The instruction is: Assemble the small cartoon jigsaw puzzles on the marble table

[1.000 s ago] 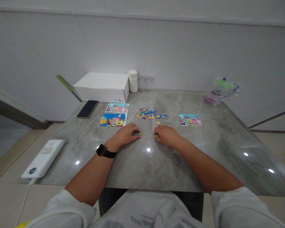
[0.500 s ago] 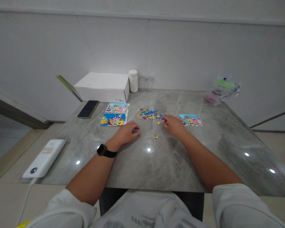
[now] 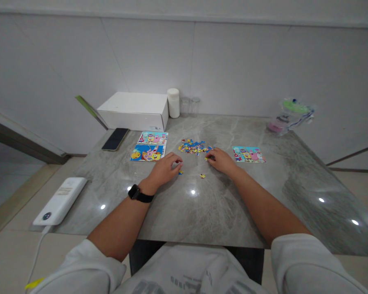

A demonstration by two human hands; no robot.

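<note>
A heap of small puzzle pieces (image 3: 194, 147) in blue, yellow and pink lies mid-table. My right hand (image 3: 220, 160) rests at its right edge, fingertips pinched on a small yellow piece (image 3: 206, 158). Left of centre is my left hand (image 3: 165, 169), thumb and forefinger curled together; whether anything is between them is too small to tell. Just below those fingertips lies a piece (image 3: 180, 172). Another yellow piece (image 3: 203, 176) sits alone between the hands. Cartoon picture cards (image 3: 149, 147) lie behind my left hand, and one more card (image 3: 249, 154) lies right of my right hand.
At the back left stand a white box (image 3: 135, 110), a white bottle (image 3: 173, 103) and two clear glasses (image 3: 190, 107). A phone (image 3: 115, 139) and a white corded device (image 3: 60, 201) are at left, a plastic bag (image 3: 290, 116) at back right.
My right hand has closed its fingertips over the loose yellow piece beside the heap. My left thumb and forefinger have come together and lifted slightly, showing the piece below them.
</note>
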